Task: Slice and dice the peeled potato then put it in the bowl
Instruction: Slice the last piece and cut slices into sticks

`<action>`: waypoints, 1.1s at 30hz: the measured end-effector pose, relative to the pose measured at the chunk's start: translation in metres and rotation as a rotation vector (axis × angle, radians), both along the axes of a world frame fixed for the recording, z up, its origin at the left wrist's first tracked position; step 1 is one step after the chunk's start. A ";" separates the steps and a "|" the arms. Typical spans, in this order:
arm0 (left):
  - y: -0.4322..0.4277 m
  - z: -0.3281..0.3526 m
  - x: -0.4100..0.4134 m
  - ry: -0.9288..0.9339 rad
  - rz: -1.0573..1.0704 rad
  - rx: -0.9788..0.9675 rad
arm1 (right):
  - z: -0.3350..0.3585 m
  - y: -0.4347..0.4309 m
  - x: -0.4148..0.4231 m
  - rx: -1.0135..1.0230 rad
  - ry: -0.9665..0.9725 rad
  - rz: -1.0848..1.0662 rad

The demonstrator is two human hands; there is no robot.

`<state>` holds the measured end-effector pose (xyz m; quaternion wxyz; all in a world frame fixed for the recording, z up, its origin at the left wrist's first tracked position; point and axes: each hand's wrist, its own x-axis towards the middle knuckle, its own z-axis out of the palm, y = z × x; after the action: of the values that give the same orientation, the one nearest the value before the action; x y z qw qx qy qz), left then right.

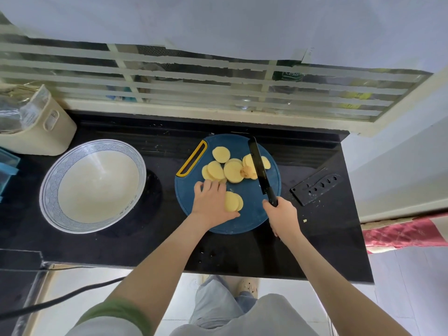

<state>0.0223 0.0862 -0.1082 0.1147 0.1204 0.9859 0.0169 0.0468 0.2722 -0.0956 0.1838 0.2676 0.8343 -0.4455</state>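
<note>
Round yellow potato slices (233,171) lie spread over a round blue cutting board (252,217) with a yellow handle slot. My left hand (210,202) rests on the board with its fingertips on the slices at the left; a small stack of slices (233,202) lies beside its thumb. My right hand (282,215) grips the handle of a black knife (259,166), whose blade lies over the slices at the board's right. A large white bowl (51,180) with a blue patterned rim stands to the left of the board, with nothing in it.
A black knife sheath (316,189) lies on the black counter right of the board. A cream container (46,132) stands at the back left, with a blue box edge (8,166) beside it. A barred window runs behind; the counter's front edge is near my body.
</note>
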 end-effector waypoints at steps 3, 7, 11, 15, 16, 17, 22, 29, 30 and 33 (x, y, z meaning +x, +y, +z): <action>0.016 -0.003 -0.002 -0.004 -0.031 -0.026 | -0.002 0.004 0.003 0.005 -0.011 0.001; 0.026 -0.006 -0.003 -0.039 -0.030 -0.106 | -0.001 0.010 0.005 0.005 -0.006 -0.008; 0.022 -0.008 -0.004 -0.030 -0.151 -0.103 | -0.001 0.017 0.007 0.029 -0.001 0.005; 0.005 -0.006 -0.012 -0.055 -0.454 -0.090 | -0.002 0.020 0.010 0.028 -0.001 0.033; 0.001 -0.006 -0.013 -0.062 -0.480 -0.085 | -0.001 0.020 0.010 0.034 -0.004 0.057; -0.002 -0.005 -0.012 -0.077 -0.476 -0.077 | -0.001 0.019 0.012 0.036 -0.006 0.082; 0.012 -0.004 0.013 -0.084 0.090 0.063 | -0.003 0.010 0.017 0.044 0.004 0.186; 0.049 -0.016 0.029 -0.067 0.405 0.034 | -0.003 0.006 0.018 0.119 0.035 0.309; 0.050 -0.017 0.029 -0.050 0.405 0.026 | -0.004 0.008 0.018 0.126 0.035 0.306; 0.052 -0.017 0.027 -0.039 0.399 0.021 | -0.006 0.014 0.017 0.141 0.023 0.288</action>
<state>0.0488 0.1382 -0.1257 0.1267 -0.0767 0.9876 0.0521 0.0642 0.2858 -0.1014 0.2171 0.1525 0.8952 -0.3580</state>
